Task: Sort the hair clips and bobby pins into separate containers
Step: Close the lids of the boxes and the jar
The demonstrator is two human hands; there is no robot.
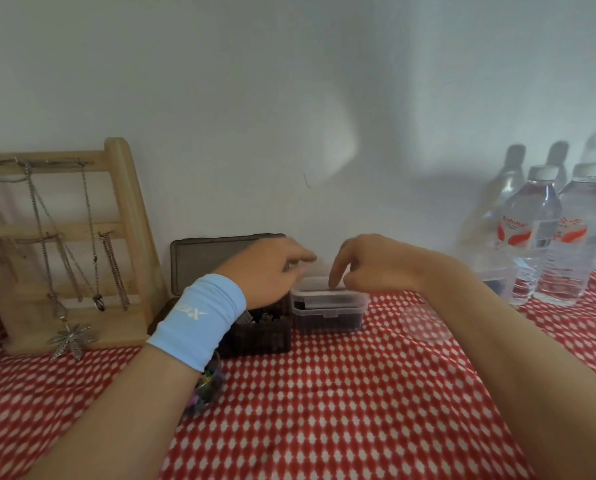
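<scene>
The right hand (372,265) hangs over a small clear plastic tub (327,318), its forefinger (334,275) pointing down inside the rim and the other fingers curled under; whether it is pinching anything I cannot tell. The left hand (269,268), with a pale blue wristband (199,320), reaches over a dark brown plastic box (265,339) touching the tub's left side. Its fingers are blurred, so its grip is also unclear. The box's flat lid (217,261) stands open against the wall. Both containers hold dark, indistinct pieces. A blurred multicoloured cluster (208,386) lies half hidden under the left wrist on the desk's red-and-white checked cloth (324,393).
</scene>
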